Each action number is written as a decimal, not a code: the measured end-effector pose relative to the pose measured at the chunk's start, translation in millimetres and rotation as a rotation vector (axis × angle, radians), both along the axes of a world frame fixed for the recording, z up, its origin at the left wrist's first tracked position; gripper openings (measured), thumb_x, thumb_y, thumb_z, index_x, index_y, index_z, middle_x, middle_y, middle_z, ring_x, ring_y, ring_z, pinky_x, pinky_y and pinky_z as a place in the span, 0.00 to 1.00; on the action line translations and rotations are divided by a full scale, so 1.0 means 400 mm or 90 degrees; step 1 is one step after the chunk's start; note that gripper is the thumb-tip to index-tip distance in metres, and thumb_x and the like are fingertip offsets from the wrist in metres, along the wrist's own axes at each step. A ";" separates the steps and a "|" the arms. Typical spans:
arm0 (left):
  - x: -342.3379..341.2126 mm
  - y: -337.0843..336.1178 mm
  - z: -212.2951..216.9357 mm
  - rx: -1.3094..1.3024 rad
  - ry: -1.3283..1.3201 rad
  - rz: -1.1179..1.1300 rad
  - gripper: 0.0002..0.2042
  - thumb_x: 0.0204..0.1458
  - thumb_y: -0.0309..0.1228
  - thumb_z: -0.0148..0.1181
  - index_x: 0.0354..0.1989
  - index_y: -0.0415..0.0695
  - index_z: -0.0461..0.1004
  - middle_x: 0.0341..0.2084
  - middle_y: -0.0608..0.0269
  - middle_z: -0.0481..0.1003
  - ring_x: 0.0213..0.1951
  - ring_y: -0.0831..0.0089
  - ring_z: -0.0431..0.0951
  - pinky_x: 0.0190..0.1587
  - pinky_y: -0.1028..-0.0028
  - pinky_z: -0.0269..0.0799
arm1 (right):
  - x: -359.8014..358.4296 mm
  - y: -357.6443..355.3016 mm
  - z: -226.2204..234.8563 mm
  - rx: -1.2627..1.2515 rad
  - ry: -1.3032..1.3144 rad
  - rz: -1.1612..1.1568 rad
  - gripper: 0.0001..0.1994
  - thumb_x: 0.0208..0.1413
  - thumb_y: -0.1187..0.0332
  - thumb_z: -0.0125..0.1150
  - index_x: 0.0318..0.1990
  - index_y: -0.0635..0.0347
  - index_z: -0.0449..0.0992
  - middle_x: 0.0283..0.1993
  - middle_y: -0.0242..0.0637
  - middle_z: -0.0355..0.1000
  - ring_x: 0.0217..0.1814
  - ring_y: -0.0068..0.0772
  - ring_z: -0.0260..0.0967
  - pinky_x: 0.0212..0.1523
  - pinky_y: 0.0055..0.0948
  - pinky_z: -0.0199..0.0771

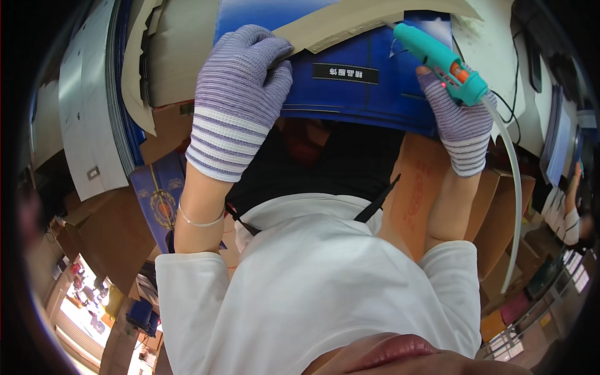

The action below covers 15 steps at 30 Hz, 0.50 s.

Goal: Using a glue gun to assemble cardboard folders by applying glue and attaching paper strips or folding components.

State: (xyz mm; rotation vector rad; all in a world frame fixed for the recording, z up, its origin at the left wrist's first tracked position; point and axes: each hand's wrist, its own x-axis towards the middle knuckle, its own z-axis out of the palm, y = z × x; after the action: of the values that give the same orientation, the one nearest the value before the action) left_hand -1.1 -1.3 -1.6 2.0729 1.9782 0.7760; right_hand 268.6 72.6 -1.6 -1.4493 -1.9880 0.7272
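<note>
Left hand, in a purple striped knit glove, lies palm down on a blue printed box panel. Its fingers curl over the edge of a tan cardboard sheet that overlaps the panel's upper side, pressing it flat.

Right hand, same glove, fingers closed around the grip of a teal glue gun. Gun's nozzle points up-left, tip at the cardboard's edge over the blue panel. A pale glue stick runs out of the gun's rear and curves downward.

More brown cardboard and blue printed pieces lie stacked to the left. Thin bracelet on the left wrist.
</note>
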 end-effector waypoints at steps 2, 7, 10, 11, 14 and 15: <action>-0.001 0.004 -0.003 -0.003 -0.040 0.000 0.10 0.48 0.25 0.64 0.40 0.39 0.81 0.36 0.55 0.77 0.41 0.58 0.78 0.48 0.66 0.75 | 0.013 0.001 0.012 -0.032 0.055 -0.009 0.19 0.49 0.56 0.74 0.40 0.61 0.80 0.31 0.34 0.78 0.31 0.25 0.75 0.34 0.24 0.75; -0.004 0.006 0.008 -0.024 -0.062 0.001 0.10 0.49 0.24 0.63 0.40 0.38 0.81 0.37 0.54 0.78 0.40 0.58 0.78 0.47 0.67 0.76 | 0.006 -0.012 0.026 -0.111 0.250 0.032 0.20 0.49 0.58 0.75 0.46 0.60 0.80 0.34 0.31 0.79 0.35 0.19 0.74 0.37 0.20 0.73; -0.007 0.009 0.012 -0.025 -0.074 -0.010 0.10 0.49 0.24 0.62 0.39 0.37 0.81 0.36 0.54 0.78 0.40 0.58 0.79 0.47 0.67 0.76 | -0.016 -0.014 0.019 -0.068 0.102 0.056 0.21 0.47 0.58 0.76 0.44 0.60 0.79 0.33 0.32 0.79 0.34 0.20 0.75 0.39 0.22 0.75; -0.007 0.010 0.012 -0.025 -0.073 -0.014 0.10 0.49 0.24 0.62 0.39 0.37 0.81 0.36 0.54 0.78 0.40 0.58 0.79 0.47 0.67 0.76 | -0.020 -0.013 0.019 -0.080 0.014 0.055 0.21 0.46 0.58 0.77 0.43 0.60 0.79 0.33 0.32 0.79 0.34 0.21 0.75 0.39 0.23 0.75; -0.009 0.009 0.012 -0.032 -0.079 -0.008 0.10 0.49 0.24 0.62 0.40 0.37 0.81 0.36 0.54 0.78 0.40 0.59 0.79 0.48 0.68 0.76 | -0.017 -0.006 0.022 -0.066 -0.026 0.020 0.20 0.46 0.57 0.77 0.39 0.61 0.80 0.33 0.33 0.79 0.33 0.20 0.75 0.38 0.21 0.75; -0.009 0.008 0.012 -0.035 -0.084 -0.010 0.10 0.49 0.24 0.62 0.40 0.38 0.81 0.36 0.54 0.78 0.40 0.59 0.79 0.48 0.68 0.76 | -0.012 -0.003 0.023 -0.069 -0.011 0.004 0.19 0.45 0.56 0.77 0.38 0.61 0.80 0.32 0.33 0.78 0.32 0.19 0.74 0.38 0.21 0.75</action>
State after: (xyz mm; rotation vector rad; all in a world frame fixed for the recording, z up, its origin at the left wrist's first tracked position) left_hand -4.7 1.8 3.2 1.9499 1.8901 0.8231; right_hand 263.9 71.6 7.6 -1.5160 -1.9941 0.8405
